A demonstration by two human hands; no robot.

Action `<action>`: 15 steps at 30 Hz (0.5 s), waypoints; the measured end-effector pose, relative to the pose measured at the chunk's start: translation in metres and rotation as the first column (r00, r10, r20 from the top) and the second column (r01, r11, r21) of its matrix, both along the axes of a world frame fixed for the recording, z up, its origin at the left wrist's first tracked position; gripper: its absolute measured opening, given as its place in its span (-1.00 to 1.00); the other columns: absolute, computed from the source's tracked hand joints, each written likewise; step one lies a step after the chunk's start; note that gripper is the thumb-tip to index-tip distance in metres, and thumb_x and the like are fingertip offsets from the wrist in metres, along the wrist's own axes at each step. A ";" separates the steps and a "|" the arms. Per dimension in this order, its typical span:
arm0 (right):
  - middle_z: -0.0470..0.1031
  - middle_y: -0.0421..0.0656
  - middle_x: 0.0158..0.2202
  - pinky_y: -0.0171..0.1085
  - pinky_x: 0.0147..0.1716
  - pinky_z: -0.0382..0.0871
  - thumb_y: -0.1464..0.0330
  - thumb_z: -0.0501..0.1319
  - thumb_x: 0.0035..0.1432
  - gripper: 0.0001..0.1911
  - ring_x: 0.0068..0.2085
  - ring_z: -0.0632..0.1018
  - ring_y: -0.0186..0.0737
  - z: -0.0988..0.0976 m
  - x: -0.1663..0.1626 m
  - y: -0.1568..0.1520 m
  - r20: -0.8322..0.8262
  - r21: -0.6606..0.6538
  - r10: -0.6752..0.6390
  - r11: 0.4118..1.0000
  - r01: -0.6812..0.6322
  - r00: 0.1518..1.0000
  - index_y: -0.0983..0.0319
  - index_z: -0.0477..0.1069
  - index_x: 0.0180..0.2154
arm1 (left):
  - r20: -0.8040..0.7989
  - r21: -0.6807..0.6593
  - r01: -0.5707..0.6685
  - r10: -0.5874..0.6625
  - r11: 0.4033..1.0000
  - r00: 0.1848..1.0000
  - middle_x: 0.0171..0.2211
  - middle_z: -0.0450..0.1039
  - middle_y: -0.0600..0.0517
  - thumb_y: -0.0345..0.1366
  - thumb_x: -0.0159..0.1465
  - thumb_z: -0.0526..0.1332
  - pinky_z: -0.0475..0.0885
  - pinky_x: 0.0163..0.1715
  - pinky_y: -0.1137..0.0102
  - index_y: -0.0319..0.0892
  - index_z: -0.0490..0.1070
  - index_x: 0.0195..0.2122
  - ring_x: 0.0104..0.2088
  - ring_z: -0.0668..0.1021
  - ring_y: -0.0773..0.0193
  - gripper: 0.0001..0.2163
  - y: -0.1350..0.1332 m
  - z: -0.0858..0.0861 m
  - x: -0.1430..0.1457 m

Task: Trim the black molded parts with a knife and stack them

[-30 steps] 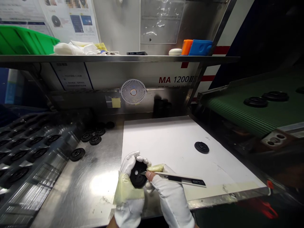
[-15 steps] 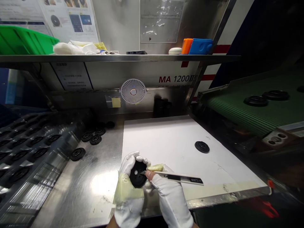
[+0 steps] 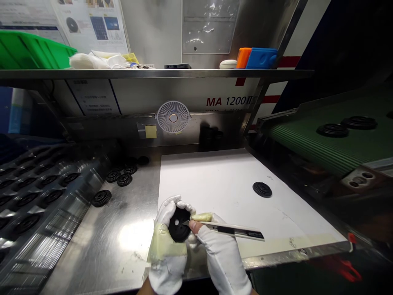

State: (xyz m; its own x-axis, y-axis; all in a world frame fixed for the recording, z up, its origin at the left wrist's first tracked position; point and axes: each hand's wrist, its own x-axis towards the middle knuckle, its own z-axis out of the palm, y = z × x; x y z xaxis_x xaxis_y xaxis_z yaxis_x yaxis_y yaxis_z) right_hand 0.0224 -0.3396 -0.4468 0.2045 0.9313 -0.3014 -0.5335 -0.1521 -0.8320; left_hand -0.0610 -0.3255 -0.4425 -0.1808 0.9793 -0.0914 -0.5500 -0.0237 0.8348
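Gloved in white with yellow tape about the palm, my left hand grips a round black disc that has a small hole near its middle. My right hand, also in a white glove with the thumb tip bare, pinches a utility knife with a pale and black handle. The knife's blade rests at the disc's face, close beside the hole. Whether the tip touches the disc I cannot tell. Both hands are near the front edge of a white sheet.
Another black disc lies on the sheet's right side. Several more discs sit on the metal table at left, beside clear trays filled with discs. A green conveyor carries discs at right. A shelf spans the back above a small fan.
The whole view has shifted very slightly. Both hands, the disc and the knife keep nearly the same pose.
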 end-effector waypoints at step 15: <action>0.44 -0.23 -0.60 -0.25 -0.39 0.40 0.18 0.46 -0.37 -0.65 -0.48 0.46 -0.26 0.002 0.003 0.012 0.021 0.147 0.197 0.969 -0.198 0.980 0.26 0.45 -0.57 | 0.391 -0.236 0.033 0.064 0.971 0.918 -0.29 0.51 -0.07 -0.15 0.00 0.32 0.40 -0.13 0.26 -0.20 0.47 -0.26 -0.25 0.54 0.16 -0.69 0.014 -0.006 0.007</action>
State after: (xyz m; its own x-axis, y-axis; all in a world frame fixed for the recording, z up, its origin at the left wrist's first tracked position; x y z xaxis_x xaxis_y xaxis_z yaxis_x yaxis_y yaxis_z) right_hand 0.0253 -0.3281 -0.4453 0.0138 0.9876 -0.1565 -0.4998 -0.1287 -0.8565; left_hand -0.0542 -0.3115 -0.4481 -0.0976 0.9185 -0.3832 -0.8354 0.1336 0.5331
